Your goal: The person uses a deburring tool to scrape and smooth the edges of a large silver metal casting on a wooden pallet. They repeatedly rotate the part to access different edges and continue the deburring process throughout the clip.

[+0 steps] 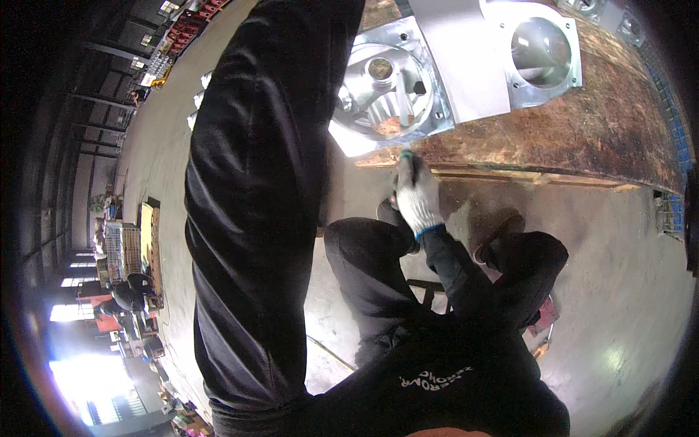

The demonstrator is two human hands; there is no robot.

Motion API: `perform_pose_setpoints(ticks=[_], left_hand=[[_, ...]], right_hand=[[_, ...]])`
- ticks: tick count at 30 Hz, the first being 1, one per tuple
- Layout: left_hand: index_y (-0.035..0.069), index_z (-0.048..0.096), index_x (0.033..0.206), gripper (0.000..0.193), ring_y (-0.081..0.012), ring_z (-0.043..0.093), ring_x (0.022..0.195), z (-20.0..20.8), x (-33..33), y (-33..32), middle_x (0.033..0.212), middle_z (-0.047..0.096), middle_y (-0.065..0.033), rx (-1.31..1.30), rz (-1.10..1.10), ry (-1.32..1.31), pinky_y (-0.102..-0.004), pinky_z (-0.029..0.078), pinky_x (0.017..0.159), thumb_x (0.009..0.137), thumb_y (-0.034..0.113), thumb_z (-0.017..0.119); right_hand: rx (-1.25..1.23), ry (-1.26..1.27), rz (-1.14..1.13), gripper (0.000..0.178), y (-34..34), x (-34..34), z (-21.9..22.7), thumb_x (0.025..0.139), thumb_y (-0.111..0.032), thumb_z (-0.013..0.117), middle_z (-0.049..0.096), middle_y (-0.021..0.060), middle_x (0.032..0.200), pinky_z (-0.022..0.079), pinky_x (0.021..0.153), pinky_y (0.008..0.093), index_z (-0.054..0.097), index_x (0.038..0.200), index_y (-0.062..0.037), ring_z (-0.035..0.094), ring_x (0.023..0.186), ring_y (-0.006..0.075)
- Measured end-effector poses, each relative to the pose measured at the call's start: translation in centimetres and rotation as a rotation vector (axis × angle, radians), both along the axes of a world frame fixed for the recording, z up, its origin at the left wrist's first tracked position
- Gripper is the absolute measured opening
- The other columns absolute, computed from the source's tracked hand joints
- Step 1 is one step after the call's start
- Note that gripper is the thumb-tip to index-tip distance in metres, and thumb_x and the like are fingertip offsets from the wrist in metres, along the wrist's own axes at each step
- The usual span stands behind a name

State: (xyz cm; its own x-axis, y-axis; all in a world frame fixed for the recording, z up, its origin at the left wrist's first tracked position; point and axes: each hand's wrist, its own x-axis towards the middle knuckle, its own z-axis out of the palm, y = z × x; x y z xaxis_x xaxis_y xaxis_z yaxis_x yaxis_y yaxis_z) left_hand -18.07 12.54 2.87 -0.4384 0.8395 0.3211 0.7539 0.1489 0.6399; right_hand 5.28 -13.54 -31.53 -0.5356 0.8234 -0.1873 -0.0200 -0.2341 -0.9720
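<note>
My right hand, in a white knitted glove with a blue cuff, is closed round a hand tool with a teal handle end. Its flat grey shaft reaches into the round opening of a shiny metal casting with a square flange. The exact kind of tool is hard to make out. My left arm, in a black sleeve, stretches up past the top edge beside the casting, so that hand lies out of the picture. A flat grey section joins this casting to a second flanged opening on the right.
The castings rest on a worn brown wooden bench top. Below me are my bent knees and the concrete floor. A red object lies at right behind my leg. Racks and machines line the hall at far left.
</note>
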Motion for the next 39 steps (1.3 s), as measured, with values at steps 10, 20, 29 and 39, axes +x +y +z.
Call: perform_pose_setpoints(ticks=[10, 20, 29, 39], left_hand=[[-0.003, 0.073, 0.117, 0.038, -0.0379, 0.066, 0.12, 0.5, 0.4, 0.6, 0.122, 0.07, -0.0284, -0.106, 0.058, 0.547, -0.0427, 0.048, 0.104, 0.098, 0.023, 0.053], [-0.001, 0.074, 0.115, 0.041, -0.0422, 0.067, 0.116, 0.0, 1.5, 0.4, 0.119, 0.069, -0.0294, -0.136, 0.073, 0.764, -0.0459, 0.051, 0.102, 0.1, 0.031, 0.052], [0.001, 0.075, 0.11, 0.04, -0.0395, 0.07, 0.11, -0.1, 0.7, 1.8, 0.112, 0.071, -0.0287, -0.08, 0.075, 0.915, -0.0462, 0.054, 0.097, 0.104, 0.027, 0.046], [0.0, 0.074, 0.115, 0.04, -0.041, 0.07, 0.109, -0.2, 1.4, 2.7, 0.112, 0.071, -0.0296, -0.228, 0.01, 0.96, -0.0461, 0.053, 0.097, 0.101, 0.028, 0.048]], right_hand=[[-0.065, -0.15, 0.063, 0.032, 1.4, -1.1, -1.2, 0.108, -0.037, 0.054, 0.055, -0.0015, 0.068, 0.045, 0.043, 0.0269, 0.062, 0.108, -0.006, 0.055, 0.049, 0.0092], [-0.103, -0.143, 0.386, 0.043, 4.0, 3.2, 3.4, 0.107, -0.045, 0.054, 0.051, -0.0013, 0.064, 0.041, 0.041, 0.0277, 0.059, 0.089, -0.006, 0.05, 0.046, 0.0103], [-0.192, -0.099, 0.447, 0.046, 6.8, 3.5, 4.9, 0.107, -0.05, 0.052, 0.051, -0.0027, 0.063, 0.038, 0.04, 0.0256, 0.058, 0.089, -0.0081, 0.047, 0.044, 0.008], [-0.202, -0.086, 0.456, 0.044, 6.1, 3.9, 2.6, 0.108, -0.048, 0.052, 0.051, -0.0028, 0.062, 0.039, 0.041, 0.0263, 0.058, 0.087, -0.0091, 0.047, 0.044, 0.0089]])
